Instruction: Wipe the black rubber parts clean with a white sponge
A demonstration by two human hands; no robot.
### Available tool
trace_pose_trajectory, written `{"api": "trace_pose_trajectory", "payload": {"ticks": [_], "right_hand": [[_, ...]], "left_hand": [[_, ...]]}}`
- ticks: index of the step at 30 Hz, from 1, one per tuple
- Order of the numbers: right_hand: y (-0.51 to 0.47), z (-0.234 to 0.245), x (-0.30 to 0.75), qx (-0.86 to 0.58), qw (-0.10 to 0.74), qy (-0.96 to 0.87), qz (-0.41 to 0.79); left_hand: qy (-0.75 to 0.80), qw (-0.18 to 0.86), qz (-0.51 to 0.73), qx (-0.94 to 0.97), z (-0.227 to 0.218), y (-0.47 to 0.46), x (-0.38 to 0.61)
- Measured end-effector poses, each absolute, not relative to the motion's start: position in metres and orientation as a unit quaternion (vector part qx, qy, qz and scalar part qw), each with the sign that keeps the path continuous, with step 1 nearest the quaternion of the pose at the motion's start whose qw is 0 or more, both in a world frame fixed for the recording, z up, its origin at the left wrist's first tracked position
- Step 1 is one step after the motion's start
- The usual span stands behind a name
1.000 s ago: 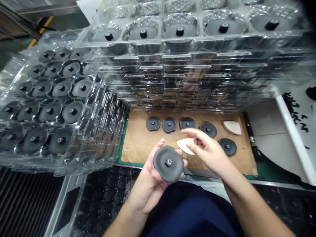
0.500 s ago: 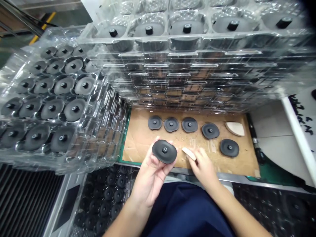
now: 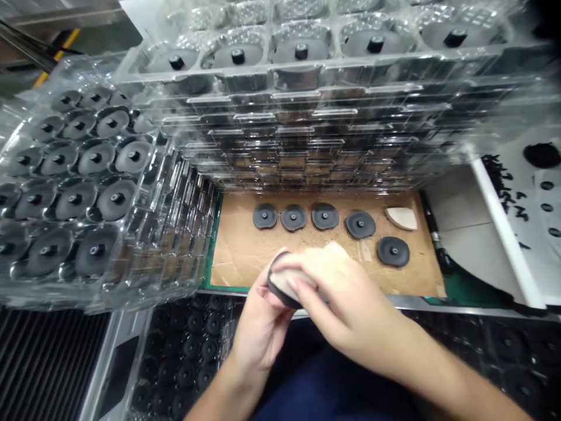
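Note:
My left hand (image 3: 258, 324) holds a dark round disc (image 3: 279, 290) from below, near the front edge of the brown cardboard sheet (image 3: 239, 248). My right hand (image 3: 339, 298) lies over the disc and covers most of it, its fingers pressing a pale wedge-shaped piece (image 3: 287, 282) onto the disc's top face. Several similar dark discs (image 3: 325, 216) lie in a row on the cardboard behind my hands, and a second pale wedge (image 3: 402, 218) lies at the row's right end.
A tall stack of clear plastic trays (image 3: 307, 117) with discs in their pockets stands behind the cardboard. Another stack of trays (image 3: 83, 187) leans at the left. A tray of discs (image 3: 197, 345) sits below the bench edge. A white panel (image 3: 521, 222) borders the right.
My right hand has lifted the pale wedge off the cardboard and brought it left onto the disc, which it now covers. My left hand has kept hold of the disc.

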State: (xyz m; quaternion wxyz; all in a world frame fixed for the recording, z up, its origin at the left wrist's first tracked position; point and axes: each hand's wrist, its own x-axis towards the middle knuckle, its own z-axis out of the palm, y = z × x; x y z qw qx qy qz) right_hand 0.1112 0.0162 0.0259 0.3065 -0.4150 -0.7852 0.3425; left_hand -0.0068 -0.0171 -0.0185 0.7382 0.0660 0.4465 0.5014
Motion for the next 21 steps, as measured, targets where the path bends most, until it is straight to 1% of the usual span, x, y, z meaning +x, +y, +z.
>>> {"api": "trace_pose_trajectory", "payload": {"ticks": [2, 3, 4, 6, 8, 10, 12, 14, 16, 17, 19, 21], "right_hand": [[0.013, 0.023, 0.111, -0.445, 0.361, -0.768, 0.286], [0.011, 0.022, 0.112, -0.444, 0.38, -0.761, 0.284], [0.008, 0.021, 0.113, -0.433, 0.388, -0.756, 0.301], [0.004, 0.022, 0.114, -0.406, 0.377, -0.749, 0.364], [0.006, 0.023, 0.112, -0.417, 0.379, -0.734, 0.379], [0.012, 0.023, 0.108, -0.448, 0.402, -0.727, 0.329], [0.016, 0.024, 0.108, -0.445, 0.413, -0.739, 0.292], [0.013, 0.025, 0.115, -0.411, 0.388, -0.757, 0.329], [0.006, 0.027, 0.129, -0.388, 0.333, -0.763, 0.396], [0.003, 0.029, 0.136, -0.397, 0.308, -0.761, 0.411], [0.001, 0.032, 0.148, -0.448, 0.276, -0.763, 0.376], [0.007, 0.036, 0.152, -0.488, 0.284, -0.777, 0.28]], "left_hand": [[0.439, 0.739, 0.505, 0.076, -0.015, -0.017, -0.007], [0.434, 0.74, 0.507, 0.081, -0.013, -0.016, -0.008], [0.432, 0.738, 0.512, 0.086, -0.012, -0.016, -0.009], [0.433, 0.729, 0.523, 0.087, -0.011, -0.015, -0.01], [0.435, 0.729, 0.522, 0.086, -0.011, -0.014, -0.009], [0.434, 0.739, 0.507, 0.092, -0.01, -0.013, -0.007], [0.436, 0.747, 0.493, 0.095, -0.009, -0.013, -0.007], [0.441, 0.744, 0.493, 0.09, -0.006, -0.013, -0.009], [0.439, 0.747, 0.493, 0.083, -0.005, -0.014, -0.012], [0.436, 0.752, 0.488, 0.082, -0.004, -0.014, -0.012], [0.429, 0.765, 0.474, 0.08, -0.005, -0.014, -0.01], [0.422, 0.775, 0.464, 0.075, -0.005, -0.015, -0.004]]}}
